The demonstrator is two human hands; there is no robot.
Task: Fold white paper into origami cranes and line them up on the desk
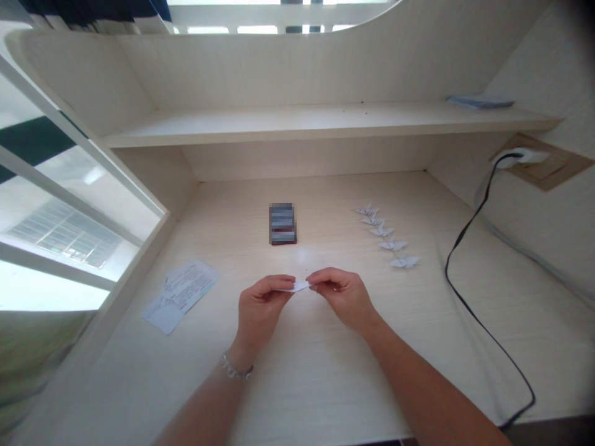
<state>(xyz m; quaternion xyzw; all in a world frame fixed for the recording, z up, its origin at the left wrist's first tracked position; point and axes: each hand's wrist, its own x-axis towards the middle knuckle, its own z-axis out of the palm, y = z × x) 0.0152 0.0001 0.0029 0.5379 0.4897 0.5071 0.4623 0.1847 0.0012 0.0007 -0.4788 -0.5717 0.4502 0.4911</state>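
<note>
On the pale wood desk (316, 384), a blk. cord (460, 237) runs down the R side. Person's L hand (263, 306) & R hand (343, 300) are mid-desk, each closed in a thumb-and-finger pinch. Printed paper sheets (188, 288) lie to the L; a dark pixelated item (282, 224), prob. a phone, sits beyond the hands; five paper cranes (382, 231) line up to the R. White folded paper (300, 286) is gripped betw. both hands, one end each. Poss. risks: uneven pull could tear it; a slipped pinch could bend it askew.
</note>
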